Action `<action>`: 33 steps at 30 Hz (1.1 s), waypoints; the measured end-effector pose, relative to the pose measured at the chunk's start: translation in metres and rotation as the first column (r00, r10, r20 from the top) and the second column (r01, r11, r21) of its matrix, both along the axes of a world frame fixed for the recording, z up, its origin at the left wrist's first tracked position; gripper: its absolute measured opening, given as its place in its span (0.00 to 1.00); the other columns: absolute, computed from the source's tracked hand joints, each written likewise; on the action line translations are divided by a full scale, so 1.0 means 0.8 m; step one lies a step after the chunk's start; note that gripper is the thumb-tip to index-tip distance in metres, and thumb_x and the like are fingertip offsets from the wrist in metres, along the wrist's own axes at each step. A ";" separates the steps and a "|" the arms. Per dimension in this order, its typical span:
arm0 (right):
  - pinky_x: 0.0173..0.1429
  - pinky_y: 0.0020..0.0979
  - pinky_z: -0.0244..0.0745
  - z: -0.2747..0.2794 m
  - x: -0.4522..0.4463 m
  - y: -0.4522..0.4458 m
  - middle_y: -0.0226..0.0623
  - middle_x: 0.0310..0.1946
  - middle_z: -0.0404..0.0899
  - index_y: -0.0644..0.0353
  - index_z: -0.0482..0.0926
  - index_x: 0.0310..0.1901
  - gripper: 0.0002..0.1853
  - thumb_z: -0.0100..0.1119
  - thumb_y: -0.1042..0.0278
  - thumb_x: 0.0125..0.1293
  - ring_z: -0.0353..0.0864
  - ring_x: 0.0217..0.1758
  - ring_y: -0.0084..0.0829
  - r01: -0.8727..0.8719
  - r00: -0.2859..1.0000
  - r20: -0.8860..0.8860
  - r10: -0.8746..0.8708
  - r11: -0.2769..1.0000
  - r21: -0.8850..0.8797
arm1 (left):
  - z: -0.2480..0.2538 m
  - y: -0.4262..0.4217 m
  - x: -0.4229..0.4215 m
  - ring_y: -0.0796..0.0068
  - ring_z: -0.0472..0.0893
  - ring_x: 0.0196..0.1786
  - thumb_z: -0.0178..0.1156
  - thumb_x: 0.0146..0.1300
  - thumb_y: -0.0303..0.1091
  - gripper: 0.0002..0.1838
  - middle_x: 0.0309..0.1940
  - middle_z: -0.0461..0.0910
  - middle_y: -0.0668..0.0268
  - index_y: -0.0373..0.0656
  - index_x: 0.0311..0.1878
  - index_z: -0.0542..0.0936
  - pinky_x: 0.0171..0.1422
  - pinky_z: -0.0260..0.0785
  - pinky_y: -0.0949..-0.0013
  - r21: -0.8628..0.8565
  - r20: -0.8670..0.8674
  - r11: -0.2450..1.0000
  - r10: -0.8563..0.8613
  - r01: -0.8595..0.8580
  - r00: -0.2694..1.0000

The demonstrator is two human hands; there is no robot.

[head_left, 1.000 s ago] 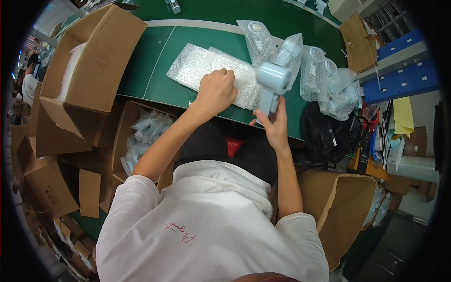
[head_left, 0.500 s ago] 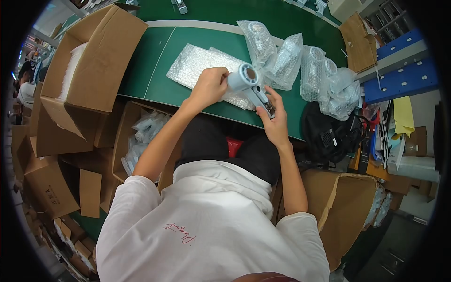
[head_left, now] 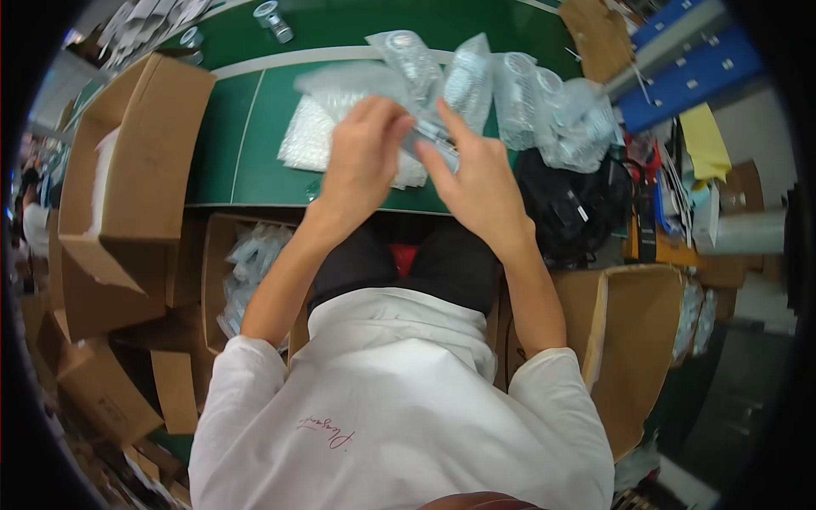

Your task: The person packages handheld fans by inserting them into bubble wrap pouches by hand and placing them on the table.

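My left hand (head_left: 359, 161) is closed at the edge of a translucent bubble-wrap bag (head_left: 353, 79), which is raised above the flat bubble-wrap bags (head_left: 304, 136) on the green table. Between my two hands is the light-blue handheld device (head_left: 432, 133), mostly hidden by fingers and blurred plastic. The thumb and index finger of my right hand (head_left: 480, 183) are round its handle. How far the device sits inside the bag cannot be made out. Just beyond my hands lie wrapped devices (head_left: 467, 81) in bubble wrap.
More wrapped items (head_left: 578, 127) lie at the right, above a black bag (head_left: 569, 208). An open carton (head_left: 161, 144) stands on the left; another carton (head_left: 633, 348) is at lower right. Two bare devices (head_left: 274, 21) lie at the far side. A person (head_left: 36, 223) is far left.
The device has turned and gone partly out of sight between my hands. A bubble-wrap bag has been lifted off the stack by my left hand. The head view has shifted.
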State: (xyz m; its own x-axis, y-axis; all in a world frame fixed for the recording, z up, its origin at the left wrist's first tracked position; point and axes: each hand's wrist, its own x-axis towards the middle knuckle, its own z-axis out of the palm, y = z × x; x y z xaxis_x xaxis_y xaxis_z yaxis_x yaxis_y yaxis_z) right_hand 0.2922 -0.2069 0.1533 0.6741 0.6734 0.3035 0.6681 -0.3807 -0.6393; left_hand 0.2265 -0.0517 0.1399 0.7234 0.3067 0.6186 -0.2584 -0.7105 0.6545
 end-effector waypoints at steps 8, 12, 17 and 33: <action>0.26 0.30 0.72 0.021 0.003 -0.029 0.42 0.43 0.85 0.67 0.75 0.58 0.22 0.64 0.62 0.67 0.80 0.24 0.33 0.028 0.827 -0.528 0.194 0.923 0.384 | 0.012 -0.042 -0.023 0.70 0.68 0.26 0.61 0.60 0.19 0.03 0.27 0.72 0.64 0.36 0.35 0.77 0.32 0.64 0.70 -0.007 0.040 1.000 0.006 -0.006 0.999; 0.25 0.27 0.72 0.023 -0.001 -0.031 0.40 0.45 0.84 0.65 0.74 0.58 0.24 0.66 0.60 0.67 0.80 0.22 0.32 0.020 0.571 -0.682 0.456 0.823 0.567 | 0.044 -0.052 -0.012 0.73 0.67 0.26 0.60 0.61 0.20 0.02 0.26 0.71 0.66 0.37 0.35 0.77 0.32 0.63 0.71 0.001 0.172 0.996 -0.085 0.086 0.981; 0.27 0.23 0.67 0.072 0.050 -0.039 0.33 0.27 0.82 0.65 0.79 0.38 0.13 0.71 0.66 0.59 0.75 0.20 0.23 0.021 0.996 0.087 -0.034 0.990 0.143 | 0.084 -0.004 0.083 0.83 0.68 0.31 0.57 0.72 0.29 0.07 0.28 0.76 0.72 0.37 0.39 0.81 0.35 0.60 0.80 -0.340 0.086 0.890 -0.293 0.304 0.952; 0.29 0.22 0.66 0.091 0.104 -0.163 0.32 0.21 0.80 0.67 0.78 0.31 0.11 0.69 0.69 0.59 0.74 0.20 0.21 0.244 0.970 -0.001 -0.244 0.969 0.031 | -0.038 0.089 0.199 0.66 0.80 0.44 0.62 0.60 0.19 0.49 0.46 0.81 0.64 0.68 0.78 0.52 0.43 0.79 0.69 0.921 -0.388 -0.078 -0.280 0.382 0.878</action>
State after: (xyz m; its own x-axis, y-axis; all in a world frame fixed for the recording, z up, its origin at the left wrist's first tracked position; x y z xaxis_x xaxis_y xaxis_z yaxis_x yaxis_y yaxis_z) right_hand 0.3752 -0.3372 0.2257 0.8163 0.4788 0.3231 0.5588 -0.5131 -0.6515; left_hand 0.3855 0.0197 0.1095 0.5741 -0.8184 0.0260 -0.6868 -0.4986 -0.5289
